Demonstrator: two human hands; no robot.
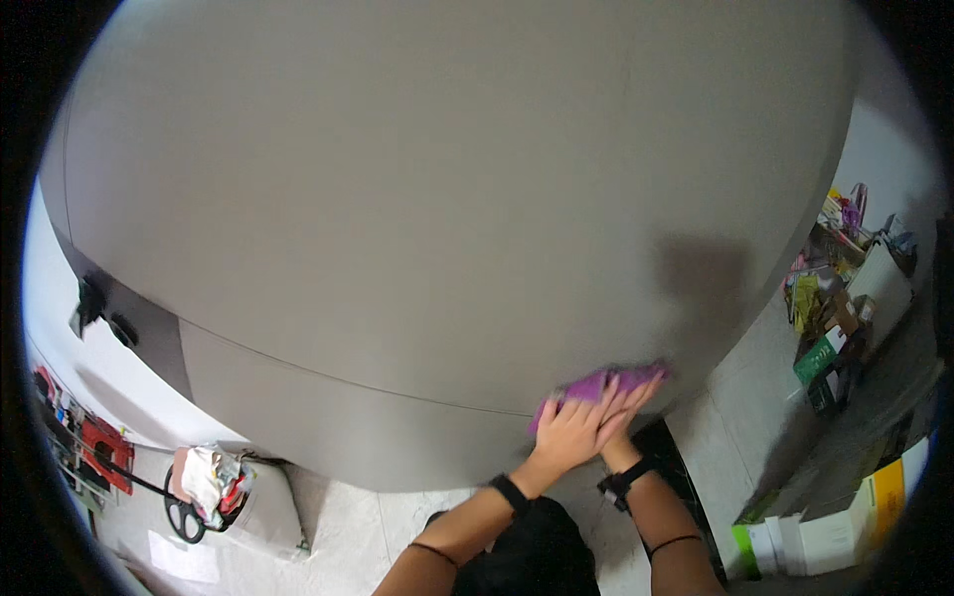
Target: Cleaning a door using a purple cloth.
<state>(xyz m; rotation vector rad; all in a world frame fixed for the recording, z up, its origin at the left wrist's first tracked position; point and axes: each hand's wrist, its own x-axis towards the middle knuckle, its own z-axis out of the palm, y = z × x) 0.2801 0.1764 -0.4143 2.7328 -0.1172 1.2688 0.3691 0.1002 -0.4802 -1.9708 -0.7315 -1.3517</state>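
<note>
A purple cloth (589,387) lies pressed against a large smooth grey panel (417,223), near its lower right corner. My left hand (570,433) rests on the cloth with its fingers extended. My right hand (624,413) presses on it too, partly overlapped by the left. The cloth reaches past the fingertips on both sides, though its underside is hidden. A thin dark seam (373,389) crosses the grey front and meets the cloth's left end. Both wrists wear dark bands.
A bin (264,506) filled with rubbish stands at lower left, with black-handled scissors (182,518) beside its top. Boxes and bags (835,313) crowd the right side. More cartons (827,540) stand at lower right. A red plastic item (108,451) is far left.
</note>
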